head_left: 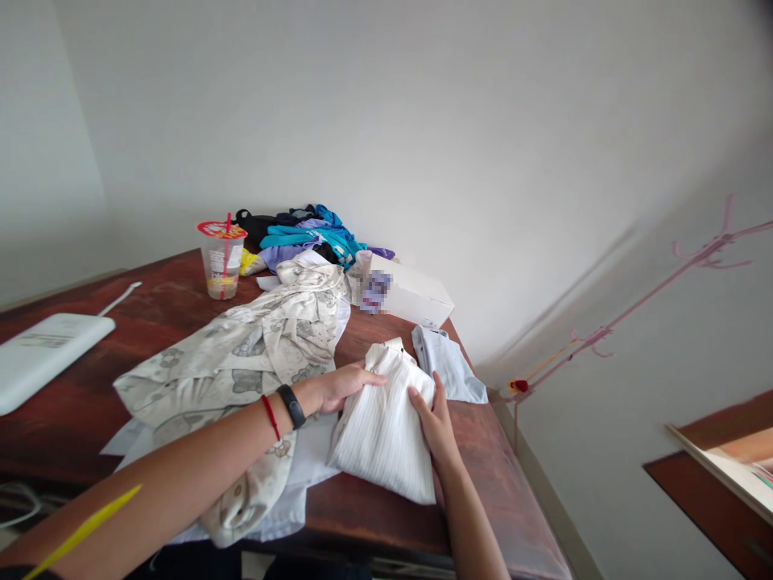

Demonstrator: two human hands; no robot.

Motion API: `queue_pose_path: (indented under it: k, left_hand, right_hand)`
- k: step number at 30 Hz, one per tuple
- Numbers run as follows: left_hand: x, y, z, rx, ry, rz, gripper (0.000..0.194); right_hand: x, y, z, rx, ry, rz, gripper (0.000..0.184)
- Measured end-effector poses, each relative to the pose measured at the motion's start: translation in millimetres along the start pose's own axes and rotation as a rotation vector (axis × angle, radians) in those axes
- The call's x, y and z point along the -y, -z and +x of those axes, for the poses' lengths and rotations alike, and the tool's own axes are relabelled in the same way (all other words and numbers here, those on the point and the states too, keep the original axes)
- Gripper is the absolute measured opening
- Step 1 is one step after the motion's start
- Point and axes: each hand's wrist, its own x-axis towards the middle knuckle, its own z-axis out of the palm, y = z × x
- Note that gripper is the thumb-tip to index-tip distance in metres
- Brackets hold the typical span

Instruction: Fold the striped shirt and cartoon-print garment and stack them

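Note:
A folded white striped shirt (386, 435) is held between my two hands over the front of the table. My left hand (347, 388) grips its upper left edge, thumb on top and the other fingers partly hidden. On the shirt's right side, my right hand (436, 419) closes with its thumb on the cloth and fingers behind the edge. Left of the shirt lies a loosely spread cream garment with grey bear prints (241, 362), on top of white cloth (290, 503). A folded light blue garment (450, 366) rests just beyond my right hand.
A heap of blue, purple and black clothes (314, 234) sits at the back of the wooden table (513, 483). Nearby are a plastic cup with a straw (222, 262) and a white box (416, 290). A white device (51, 350) lies at left; a pink coat rack (628, 318) leans rightward.

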Motion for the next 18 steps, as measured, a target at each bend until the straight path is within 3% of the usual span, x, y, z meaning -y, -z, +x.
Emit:
queue_pose_path:
  k: [5,9,12,18]
  left_hand:
    - [-3.6,1.0,-0.4,-0.027,-0.048,-0.040,0.064]
    - [-7.3,5.9,1.1,-0.059,-0.128,-0.105,0.064]
    - [-10.1,9.2,0.3,-0.025,-0.127,-0.118,0.065]
    - [-9.9,9.2,-2.2,0.103,-0.022,-0.119,0.054]
  right_hand:
    - [7.9,8.7,3.2,0.057,-0.136,0.169,0.090]
    - [23.2,14.6,-3.3,0.265,-0.292,0.353,0.072]
    - [30.8,15.5,-11.0,0.406,-0.363,0.411,0.071]
    - [33.7,15.7,-15.3,0.315,-0.267,0.388,0.067]
